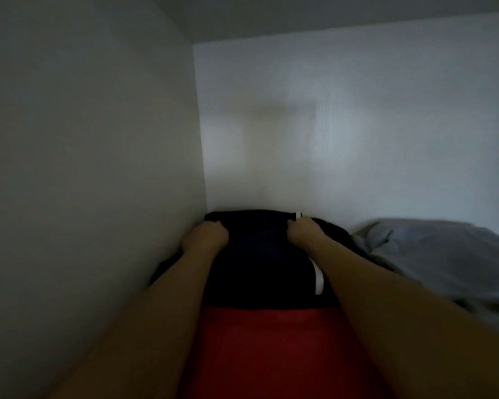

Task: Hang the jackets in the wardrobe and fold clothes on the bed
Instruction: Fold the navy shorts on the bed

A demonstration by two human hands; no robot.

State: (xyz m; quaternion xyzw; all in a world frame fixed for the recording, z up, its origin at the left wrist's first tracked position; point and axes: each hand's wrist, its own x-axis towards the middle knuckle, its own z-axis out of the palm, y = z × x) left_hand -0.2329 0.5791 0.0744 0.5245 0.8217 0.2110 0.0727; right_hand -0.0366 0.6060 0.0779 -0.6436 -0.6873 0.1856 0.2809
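Dim interior, white panels: side wall at left, back wall, top panel overhead. Light is low and detail soft throughout.

Item 1. Dark garment, navy or black, colour uncertain in the gloom. Lies bunched in the back left corner, touching the side wall and reaching the back wall. A white stripe shows on its right side and a small white tab at its far edge. What kind of garment it is cannot be made out.

Item 2. Red fabric, in the near foreground between the forearms, its far edge meeting the dark garment. Lower part cut off by the frame; whether it is a separate piece or part of the dark garment cannot be told.

Item 3. Grey cloth, crumpled, just right of the dark garment, running off the right edge.

Item 4. Left hand, fingers curled into the far left part of the dark garment, gripping it. Fingertips buried in the fabric.

Item 5. Right hand, fingers curled over the far right edge of the dark garment beside the white tab, gripping it.

Both forearms bare, entering from the bottom edge. Surface beneath the clothes is hidden.
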